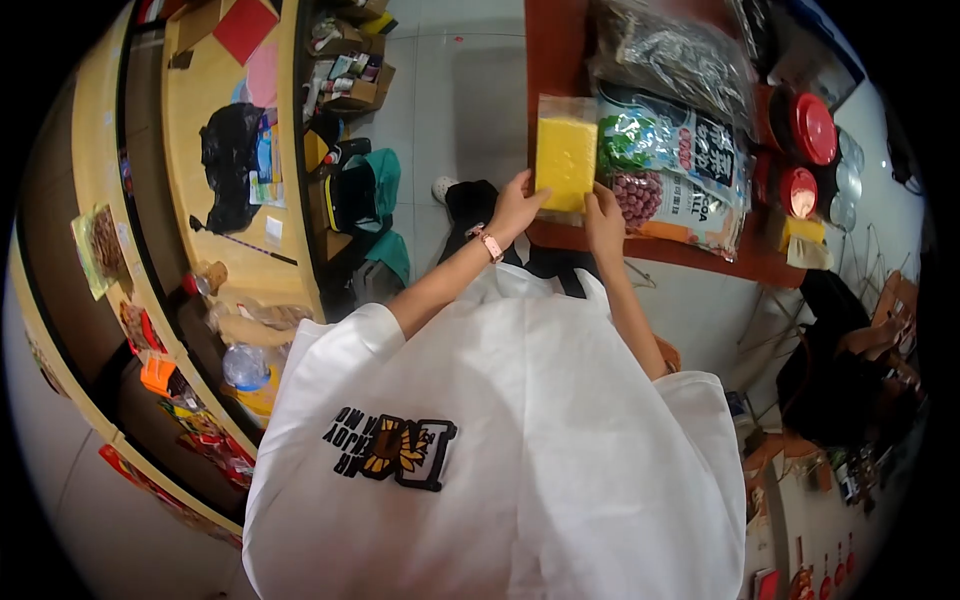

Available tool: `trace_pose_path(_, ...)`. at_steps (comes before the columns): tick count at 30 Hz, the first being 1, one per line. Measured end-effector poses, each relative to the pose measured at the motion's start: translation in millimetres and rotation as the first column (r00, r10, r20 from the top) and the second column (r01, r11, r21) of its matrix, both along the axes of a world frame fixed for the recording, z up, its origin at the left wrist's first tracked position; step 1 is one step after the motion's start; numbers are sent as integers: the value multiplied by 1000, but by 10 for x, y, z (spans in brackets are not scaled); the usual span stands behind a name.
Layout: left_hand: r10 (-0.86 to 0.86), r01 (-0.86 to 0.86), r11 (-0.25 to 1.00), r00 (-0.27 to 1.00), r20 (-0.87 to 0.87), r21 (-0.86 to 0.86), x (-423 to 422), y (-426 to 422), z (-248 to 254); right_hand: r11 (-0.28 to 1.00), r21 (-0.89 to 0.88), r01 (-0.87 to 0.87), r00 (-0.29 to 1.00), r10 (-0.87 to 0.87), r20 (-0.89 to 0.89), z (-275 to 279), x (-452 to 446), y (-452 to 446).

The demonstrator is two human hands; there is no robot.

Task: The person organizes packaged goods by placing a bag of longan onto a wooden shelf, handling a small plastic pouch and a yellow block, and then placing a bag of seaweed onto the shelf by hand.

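A flat yellow packet (pixel 566 160) in clear wrapping is held up between both hands, over the edge of the reddish-brown table (pixel 560 237). My left hand (pixel 517 208) pinches its lower left corner; a pink watch is on that wrist. At the lower right corner, my right hand (pixel 605 222) grips the packet with thumb and fingers. Just right of the packet lie a blue and green printed bag (pixel 665 140) and a bag with purple balls pictured on it (pixel 690 222).
Silvery plastic bags (pixel 675 50) lie farther back on the table. Red-lidded jars (pixel 812 128) stand at the right. Wooden shelves (pixel 185 130) on the left hold a black plastic bag (pixel 230 165) and packets. Boxes and teal bags (pixel 375 185) sit beside the shelves.
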State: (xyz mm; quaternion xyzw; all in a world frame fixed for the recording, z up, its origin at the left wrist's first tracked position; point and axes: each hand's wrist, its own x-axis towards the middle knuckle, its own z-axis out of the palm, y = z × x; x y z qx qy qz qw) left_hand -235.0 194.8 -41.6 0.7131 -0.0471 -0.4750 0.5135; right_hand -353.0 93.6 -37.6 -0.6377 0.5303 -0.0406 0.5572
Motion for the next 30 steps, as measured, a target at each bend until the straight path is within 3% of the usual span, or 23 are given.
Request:
trace_pose_path(2, 24, -25, 999, 998, -58, -30, 135, 90, 98, 999, -18, -34, 999, 35, 19, -68, -33, 9)
trace_pose_path(3, -52, 47, 999, 965, -256, -26, 241, 153, 166, 999, -26, -48, 999, 49, 21, 41, 21, 10)
trace_pose_path(4, -124, 119, 992, 887, -445, -39, 320, 227, 207, 985, 167, -50, 998, 56, -31, 218, 94, -9)
trace_pose_path(5, -107, 97, 994, 877, -468, -47, 372, 297, 255, 935, 353, -38, 994, 73, -85, 328, 153, 0)
trace_pose_path(6, -98, 82, 995, 879, -466, -55, 408, 378, 323, 937, 346, -52, 993, 87, -85, 247, 147, 68)
trace_pose_path(8, -68, 73, 997, 960, -271, 9, 467, 559, 485, 714, 696, 77, 997, -43, -67, 8, 141, 210)
trace_pose_path(9, -149, 147, 989, 986, -79, -32, 478, 709, 448, 740, 669, 74, 974, -197, 110, 248, 310, 408)
trace_pose_path(10, -192, 191, 981, 981, -18, -15, 530, 855, 494, 718, 696, -13, 990, -87, 108, 374, 437, 488)
trace_pose_path(12, -281, 278, 959, 919, 276, 50, 662, 1100, 870, 717, 696, -37, 964, -157, 213, 556, 705, 795)
trace_pose_path(13, -264, 262, 964, 922, 283, 47, 696, 1199, 1090, 749, 662, -17, 964, -165, 211, 638, 839, 943)
trace_pose_path(15, -272, 164, 958, 786, 555, 236, 743, 1402, 1464, 772, 632, -62, 934, -178, 309, 834, 1127, 1219)
trace_pose_path(16, -265, 130, 959, 726, 634, 253, 750, 1538, 1553, 788, 605, -110, 915, -158, 372, 941, 1267, 1333)
trace_pose_path(19, -58, -27, 993, 732, 679, 114, 822, 1873, 1847, 774, 524, -356, 877, 84, 472, 1235, 1648, 1536)
trace_pose_path(22, 265, -194, 952, 909, 322, -237, 979, 2201, 1863, 684, 466, -562, 780, 249, 574, 1443, 1941, 1693)
trace_pose_path(23, 308, -221, 939, 879, 363, -262, 1141, 2404, 1899, 578, 484, -657, 722, 299, 623, 1572, 2138, 1862)
trace_pose_path(24, 316, -159, 943, 701, 640, -292, 1211, 2522, 1938, 470, 514, -717, 684, 333, 650, 1706, 2214, 1953)
trace_pose_path(25, 305, -104, 952, 443, 843, -289, 1249, 2611, 1967, 426, 528, -735, 673, 355, 649, 1872, 2307, 2097)
trace_pose_path(28, 445, -162, 895, 369, 816, -415, 1357, 2851, 1993, 343, 668, -660, 749, 234, 620, 2077, 2498, 2525)
trace_pose_path(30, 500, -228, 865, 329, 801, -447, 1406, 3007, 2134, 392, 667, -634, 754, 124, 644, 2132, 2619, 2835)
